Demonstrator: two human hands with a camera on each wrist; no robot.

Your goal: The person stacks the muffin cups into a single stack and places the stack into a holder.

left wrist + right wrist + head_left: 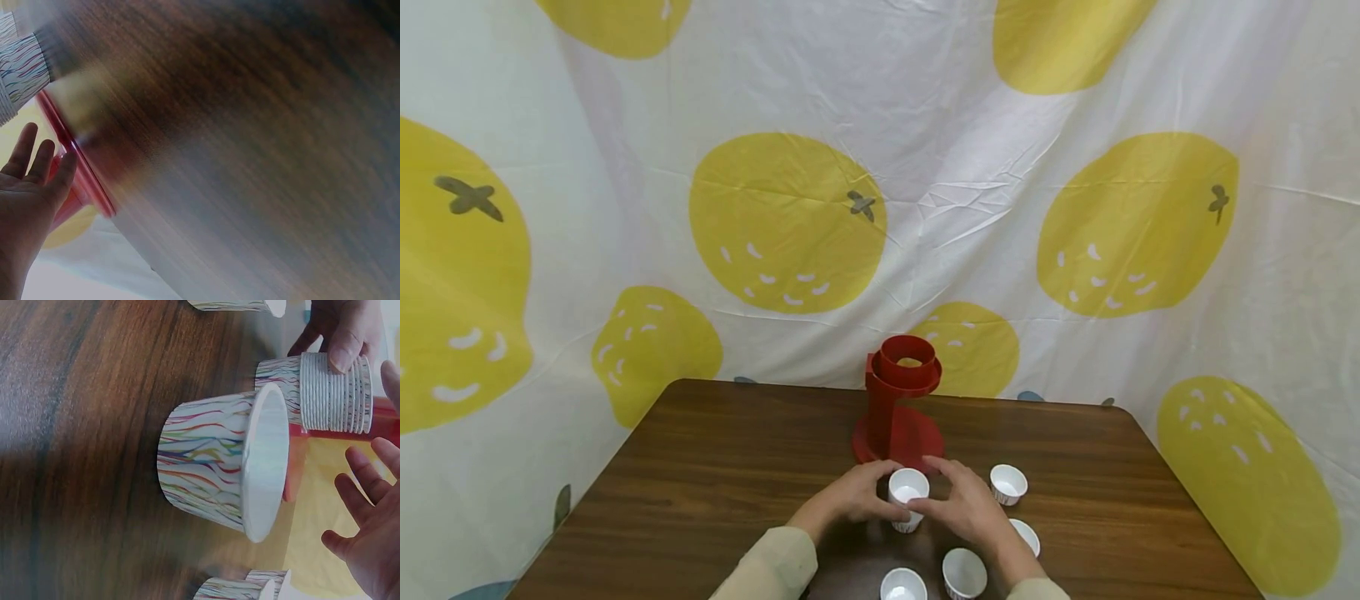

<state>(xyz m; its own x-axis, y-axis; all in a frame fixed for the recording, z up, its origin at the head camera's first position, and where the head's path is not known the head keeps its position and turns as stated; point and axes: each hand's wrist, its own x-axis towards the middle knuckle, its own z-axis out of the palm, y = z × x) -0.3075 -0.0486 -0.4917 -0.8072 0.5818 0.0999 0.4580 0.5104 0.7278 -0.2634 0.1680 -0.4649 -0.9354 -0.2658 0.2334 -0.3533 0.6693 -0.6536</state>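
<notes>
A stack of paper baking cups (pixel 907 523) stands upright on the table between the two hands. White inside, the cups carry wavy coloured lines outside, and their rims nest closely in the right wrist view. My left hand (pixel 855 493) grips this stack, its thumb pressed on the rims (pixel 319 394); the other fingers stick out loosely in the left wrist view. On the other side, my right hand (pixel 966 504) has its fingers spread beside the stack. Its thumb overlaps the upper cup in the head view; I cannot tell whether it touches.
Behind the stack stands a red stand (pixel 880 421) with a round holder on top. Single baking cups lie around the right forearm: one (pixel 1008 485) at the right, another (pixel 964 573) nearer me, and one (pixel 903 585) at the front. A lemon-print cloth (pixel 925 108) hangs behind the wooden table (pixel 730 450).
</notes>
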